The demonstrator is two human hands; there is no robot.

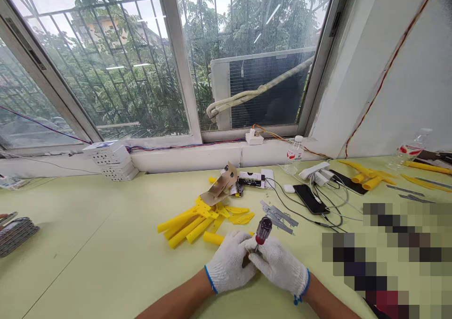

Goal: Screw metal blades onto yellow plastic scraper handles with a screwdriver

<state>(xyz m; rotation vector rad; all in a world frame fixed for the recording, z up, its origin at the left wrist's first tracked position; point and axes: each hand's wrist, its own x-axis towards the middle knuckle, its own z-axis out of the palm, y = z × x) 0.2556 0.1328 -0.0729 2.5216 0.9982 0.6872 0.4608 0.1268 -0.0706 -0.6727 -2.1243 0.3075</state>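
We hold a screwdriver [263, 230] slightly tilted, its dark red handle standing clear above our right hand [278, 267], whose white-gloved fingers close narrowly around the shaft. Our left hand [229, 262], in a matching glove, curls shut right against the right one, hiding the screwdriver's tip. A small dark shape shows between the hands, too hidden to name. A yellow plastic bar [213, 238] runs up to the left glove's knuckles. Just past the grip lies a heap of yellow plastic parts [187, 227], and just beyond the right hand sit metal brackets [277, 216]. Further ahead are a folded piece of cardboard [221, 187], a black phone [310, 199] among cables, and a white power strip [314, 172]. A water bottle [294, 156] and a stack of white boxes [113, 161] stand by the window [106, 74], at the far edge of the pale green table [88, 243].
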